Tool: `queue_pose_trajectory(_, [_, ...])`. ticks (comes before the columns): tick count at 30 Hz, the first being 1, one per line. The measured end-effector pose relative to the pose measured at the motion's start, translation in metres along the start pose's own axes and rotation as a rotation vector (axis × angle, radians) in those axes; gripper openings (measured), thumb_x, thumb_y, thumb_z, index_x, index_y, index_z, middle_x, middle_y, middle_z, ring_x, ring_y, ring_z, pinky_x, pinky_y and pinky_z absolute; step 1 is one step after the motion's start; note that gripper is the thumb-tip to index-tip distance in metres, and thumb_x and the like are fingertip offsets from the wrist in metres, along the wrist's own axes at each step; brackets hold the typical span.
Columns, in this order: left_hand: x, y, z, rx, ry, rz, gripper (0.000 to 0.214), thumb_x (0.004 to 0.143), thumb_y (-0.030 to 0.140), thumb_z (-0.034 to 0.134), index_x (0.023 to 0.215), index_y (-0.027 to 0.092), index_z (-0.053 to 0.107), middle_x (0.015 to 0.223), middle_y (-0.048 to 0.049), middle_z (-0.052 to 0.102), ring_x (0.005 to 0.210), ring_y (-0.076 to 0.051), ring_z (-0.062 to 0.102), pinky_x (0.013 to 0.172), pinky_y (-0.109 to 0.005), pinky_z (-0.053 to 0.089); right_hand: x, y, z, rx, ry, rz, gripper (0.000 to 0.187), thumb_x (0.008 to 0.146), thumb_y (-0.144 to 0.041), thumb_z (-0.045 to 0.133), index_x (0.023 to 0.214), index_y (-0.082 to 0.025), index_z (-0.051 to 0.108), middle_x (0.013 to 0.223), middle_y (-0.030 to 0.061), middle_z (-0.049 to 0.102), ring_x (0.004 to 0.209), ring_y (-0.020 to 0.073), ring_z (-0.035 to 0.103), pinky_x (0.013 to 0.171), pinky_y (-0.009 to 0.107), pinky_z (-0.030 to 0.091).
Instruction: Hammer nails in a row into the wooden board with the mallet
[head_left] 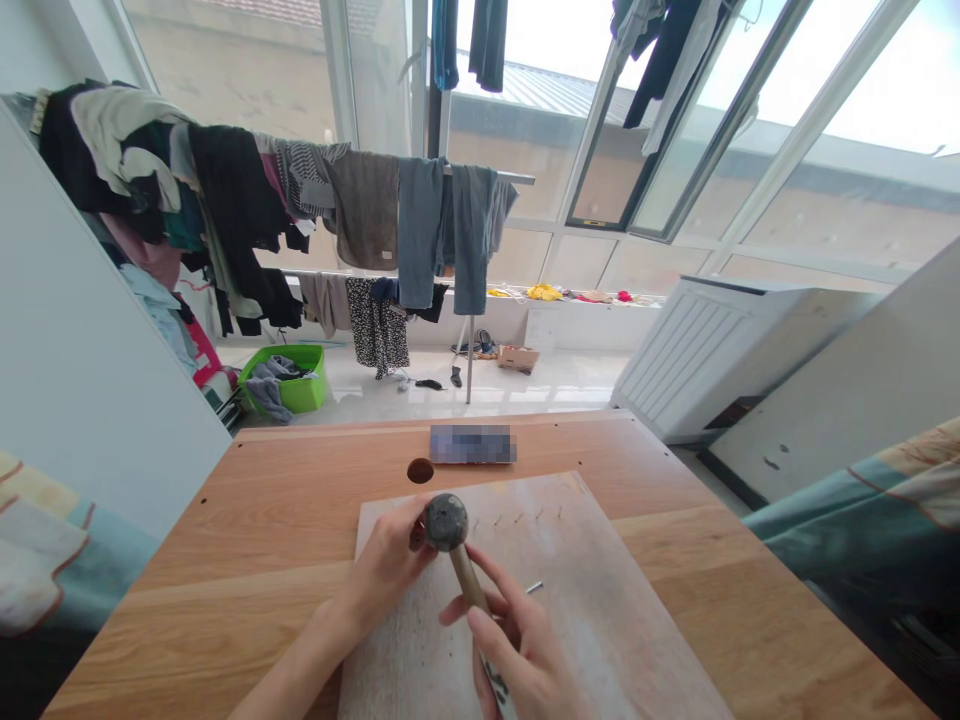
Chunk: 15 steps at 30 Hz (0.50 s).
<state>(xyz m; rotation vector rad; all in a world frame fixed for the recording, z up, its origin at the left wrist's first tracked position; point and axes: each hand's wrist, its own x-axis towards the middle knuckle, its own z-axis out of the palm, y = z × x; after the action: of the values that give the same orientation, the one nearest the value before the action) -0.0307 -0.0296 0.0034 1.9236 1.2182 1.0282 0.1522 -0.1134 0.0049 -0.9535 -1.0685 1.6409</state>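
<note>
My right hand (517,640) is wrapped loosely around the wooden handle of a hammer (466,575). The dark round hammer head (446,522) is raised in front of my left hand (391,548). My left fingers are drawn together at the far-left part of the board, partly behind that head, so what they pinch is hidden. Beneath both hands lies a pale, worn wooden board (615,600). Several thin nails (518,518) stand in a row along its far part, to the right of the hammer head. A loose nail (534,587) lies near my right fingers.
The board rests on a wooden table (285,520) with a round hole (420,470). A blurred-out box (472,444) sits near the far edge. Beyond are a clothes rack with laundry (367,210), a green basket (306,392) and a white cabinet (697,350). Curtains hang at both sides.
</note>
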Motion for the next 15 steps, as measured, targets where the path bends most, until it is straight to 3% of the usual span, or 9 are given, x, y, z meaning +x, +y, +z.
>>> queue_pose_trajectory(6, [0.001,-0.004,-0.001,0.08,0.012,0.052,0.03,0.084,0.011,0.059,0.112,0.022,0.064,0.093,-0.0013,0.07,0.078,-0.017,0.064,0.071,-0.027,0.051,-0.006,-0.008,-0.002,0.064,0.024,0.006,0.065,0.088,-0.058,0.071,0.142,-0.025,0.055,0.1,0.0092,0.075,0.032,0.002,0.054,0.031,0.014,0.034])
queue_pose_trajectory(10, [-0.006,0.015,0.007,0.297,0.207,0.205,0.017,0.088,0.016,0.059,0.105,0.019,0.06,0.092,-0.0042,0.064,0.083,-0.02,0.063,0.074,-0.031,0.053,-0.024,-0.024,-0.023,0.047,0.193,-0.052,0.061,0.089,-0.055,0.072,0.14,-0.027,0.057,0.099,0.0097,0.076,0.031,0.0005,0.051,0.031,0.013,0.031])
queue_pose_trajectory(12, [-0.013,0.035,0.022,0.426,0.126,0.363,0.01,0.09,0.012,0.055,0.097,0.018,0.059,0.089,-0.0044,0.062,0.083,-0.021,0.063,0.075,-0.032,0.053,-0.036,-0.032,-0.04,0.008,0.291,-0.057,0.062,0.088,-0.056,0.072,0.14,-0.027,0.056,0.101,0.0107,0.076,0.03,0.001,0.05,0.03,0.014,0.033])
queue_pose_trajectory(15, [-0.025,0.064,0.059,0.704,-0.16,0.596,0.013,0.086,0.009,0.058,0.097,0.015,0.062,0.088,-0.0073,0.066,0.083,-0.024,0.064,0.073,-0.035,0.053,-0.051,-0.041,-0.064,-0.094,0.396,-0.001,0.071,0.085,-0.06,0.073,0.143,-0.025,0.052,0.108,0.0136,0.077,0.032,0.0053,0.053,0.027,0.019,0.038])
